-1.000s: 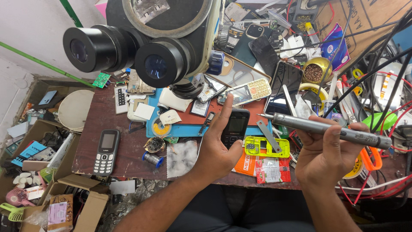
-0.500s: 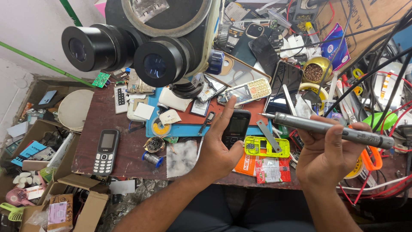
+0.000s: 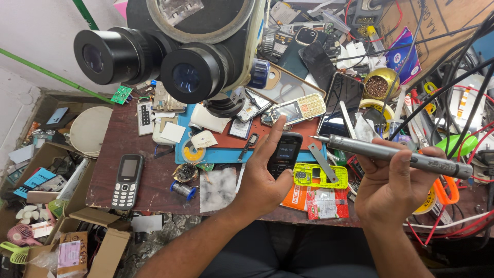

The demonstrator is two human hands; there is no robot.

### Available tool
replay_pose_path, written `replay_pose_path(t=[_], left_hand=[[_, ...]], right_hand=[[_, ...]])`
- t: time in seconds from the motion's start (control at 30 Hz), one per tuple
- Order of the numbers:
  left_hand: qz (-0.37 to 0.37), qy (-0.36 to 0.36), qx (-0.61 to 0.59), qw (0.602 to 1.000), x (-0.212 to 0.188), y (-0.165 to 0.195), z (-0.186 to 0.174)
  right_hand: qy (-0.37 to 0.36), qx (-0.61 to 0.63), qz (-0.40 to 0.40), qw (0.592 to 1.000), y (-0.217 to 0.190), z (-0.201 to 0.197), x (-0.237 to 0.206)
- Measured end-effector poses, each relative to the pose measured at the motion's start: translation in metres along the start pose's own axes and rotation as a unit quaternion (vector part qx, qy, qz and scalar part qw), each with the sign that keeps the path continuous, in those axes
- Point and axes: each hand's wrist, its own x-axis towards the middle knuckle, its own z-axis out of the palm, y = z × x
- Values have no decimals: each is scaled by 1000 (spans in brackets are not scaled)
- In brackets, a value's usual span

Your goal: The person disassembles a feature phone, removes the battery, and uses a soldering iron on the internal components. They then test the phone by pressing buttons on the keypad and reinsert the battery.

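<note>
Got the little black keypad phone (image 3: 284,154) propped upright in my left hand (image 3: 262,177) over the bench, right hand (image 3: 393,188) gripping the grey electric screwdriver (image 3: 396,153) sideways, tip aimed at it.

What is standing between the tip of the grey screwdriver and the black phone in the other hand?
Nothing visible. The right hand holds the grey electric screwdriver with its tip pointing left, close beside the black phone in the left hand. Only open air lies between them, above the yellow phone frame.
</note>
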Motion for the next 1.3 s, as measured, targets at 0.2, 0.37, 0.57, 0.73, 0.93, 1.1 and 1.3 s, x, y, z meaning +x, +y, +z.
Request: replay_pose_path(t=[0.2, 0.37, 0.57, 0.73, 0.93, 1.1, 1.3], left_hand=[[8, -1, -20, 1000, 0, 3, 0], [-39, 17, -17, 999, 0, 4, -1], [-39, 14, -121, 992, 2, -9, 2], [-75, 44, -206, 975, 5, -17, 3], [-152, 89, -298, 938, 5, -17, -3], [-117, 116, -343, 925, 5, -24, -8], [-212, 252, -345, 879, 9, -39, -8]], right_hand=[[-2, 5, 2, 1000, 0, 0, -1], [0, 2, -4, 1000, -1, 0, 0], [-1, 4, -7, 1000, -1, -1, -1], [-2, 16, -8, 1000, -1, -3, 0], [-6, 31, -7, 999, -1, -6, 1], [-3, 26, -9, 1000, -3, -3, 2], [-12, -37, 9, 999, -6, 10, 2]])
